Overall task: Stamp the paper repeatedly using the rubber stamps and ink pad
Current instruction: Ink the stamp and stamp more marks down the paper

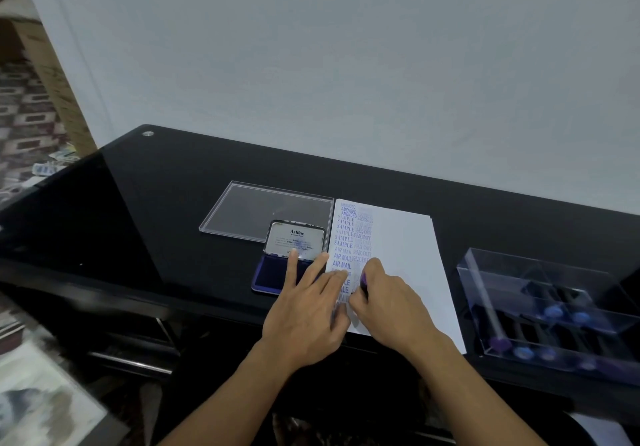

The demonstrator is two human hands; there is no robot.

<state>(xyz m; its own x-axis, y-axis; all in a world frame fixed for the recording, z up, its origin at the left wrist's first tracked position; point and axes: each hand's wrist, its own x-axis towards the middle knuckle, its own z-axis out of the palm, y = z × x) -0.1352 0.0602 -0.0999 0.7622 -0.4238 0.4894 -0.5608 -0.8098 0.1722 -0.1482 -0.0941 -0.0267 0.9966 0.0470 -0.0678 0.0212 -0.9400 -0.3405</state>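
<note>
The right grip (388,303) is curled tight round a stamp (363,282), of which only a purple bit shows. The stamp is down on the paper (405,245), low in the second column of prints. The left grip (304,314) holds nothing. Its fingers lie straight and spread, the outer ones pressing the sheet's left edge and the rest reaching over the open ink pad (273,274), which sits just beside the paper. Whether they touch the ink I cannot tell. A clear lid (242,210) lies behind the pad on the desk (156,203). Well apart to the right, a clear box (467,286) holds spare stamps (554,312).

Three things could go wrong from here:
- **Smudging:** fingers over the pad may pick up ink and mark the sheet.
- **Weak prints:** some prints higher up look pale, so a tilted press or thin inking would probably give another faint one.
- **Overlap and blur:** the stamp sits close to the first column, so drifting left would overlap it. If the left grip eases while the stamp lifts, the sheet may rise with it and blur the print.
</note>
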